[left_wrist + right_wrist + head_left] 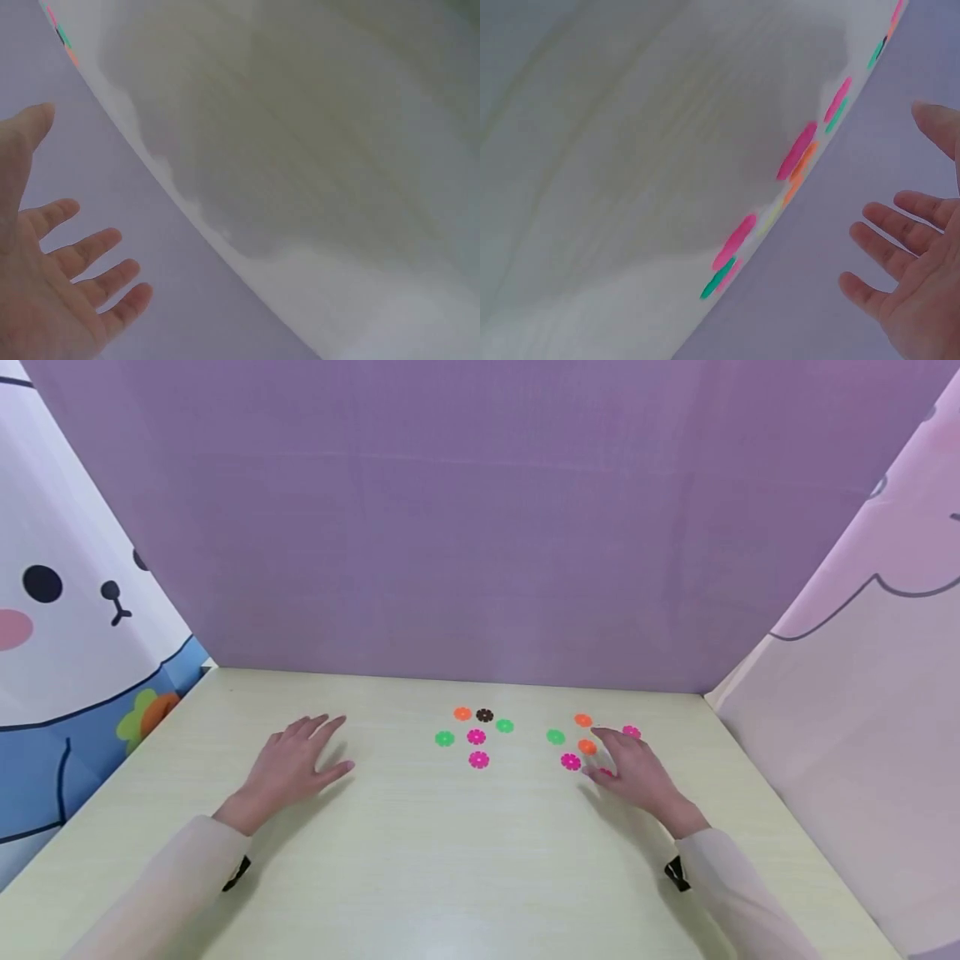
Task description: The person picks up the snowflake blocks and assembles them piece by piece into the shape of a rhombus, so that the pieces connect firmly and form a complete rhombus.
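Small flat discs with notched, flower-like edges lie on the pale table in two loose clusters. The middle cluster has an orange disc (462,714), a black disc (485,715), green discs (445,738) and pink discs (478,760). On the right are a green disc (556,737), orange discs (583,720) and pink discs (571,762). My right hand (637,772) hovers over this right cluster, fingers spread, partly hiding some discs. Left of the middle cluster, my left hand (288,764) is held above the table, its fingers apart. Both palms hold nothing in the wrist views.
The wood-grain table (465,860) ends at a purple backdrop (465,543). Cartoon-printed panels stand at the left (75,660) and right (862,693) sides. A black strap (677,873) hangs below the right sleeve.
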`<state>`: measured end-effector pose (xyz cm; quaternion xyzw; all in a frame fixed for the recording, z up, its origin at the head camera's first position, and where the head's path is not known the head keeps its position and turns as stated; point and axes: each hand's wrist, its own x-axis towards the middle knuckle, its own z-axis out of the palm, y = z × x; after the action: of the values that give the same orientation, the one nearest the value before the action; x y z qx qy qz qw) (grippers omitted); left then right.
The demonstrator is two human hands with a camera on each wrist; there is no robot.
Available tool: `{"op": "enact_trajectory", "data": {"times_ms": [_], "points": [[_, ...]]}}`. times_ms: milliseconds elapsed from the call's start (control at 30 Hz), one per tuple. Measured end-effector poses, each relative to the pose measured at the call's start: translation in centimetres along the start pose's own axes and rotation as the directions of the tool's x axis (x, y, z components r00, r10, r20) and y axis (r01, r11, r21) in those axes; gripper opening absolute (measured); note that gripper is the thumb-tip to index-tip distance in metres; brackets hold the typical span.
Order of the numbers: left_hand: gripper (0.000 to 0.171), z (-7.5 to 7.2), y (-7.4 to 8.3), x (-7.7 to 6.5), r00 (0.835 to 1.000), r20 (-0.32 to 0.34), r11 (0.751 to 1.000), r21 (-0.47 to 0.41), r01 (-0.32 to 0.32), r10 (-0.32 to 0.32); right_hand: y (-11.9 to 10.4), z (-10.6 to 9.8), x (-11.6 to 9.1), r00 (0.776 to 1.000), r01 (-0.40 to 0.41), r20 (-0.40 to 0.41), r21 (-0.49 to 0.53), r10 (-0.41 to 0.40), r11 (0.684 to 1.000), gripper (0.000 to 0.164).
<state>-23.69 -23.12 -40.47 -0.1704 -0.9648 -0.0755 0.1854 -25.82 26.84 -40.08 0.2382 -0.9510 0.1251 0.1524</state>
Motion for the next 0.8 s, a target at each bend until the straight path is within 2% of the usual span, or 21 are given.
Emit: {"op": "enact_trajectory", "data": {"times_ms": [267, 533, 800], "points": [[0.065, 0.8, 1.5, 0.8, 0.997, -0.009, 0.997, -0.022, -0.072, 0.072, -2.0, 1.0, 1.3, 0.994, 0.103, -0.026, 0.015, -0.102, 0.995, 0.057], [0.062, 1.5, 3.2, 1.9, 0.997, 0.027, 0.995, -0.069, -0.075, 0.077, -4.0, 2.2, 2.7, 0.993, 0.112, 0.027, 0.091, -0.114, 0.990, 0.053], [0.057, 2.1, 4.9, 3.2, 0.994, 0.036, 0.990, -0.101, -0.096, 0.100, -5.8, 3.2, 4.1, 0.987, 0.111, 0.104, 0.112, -0.123, 0.987, 0.048]]}}
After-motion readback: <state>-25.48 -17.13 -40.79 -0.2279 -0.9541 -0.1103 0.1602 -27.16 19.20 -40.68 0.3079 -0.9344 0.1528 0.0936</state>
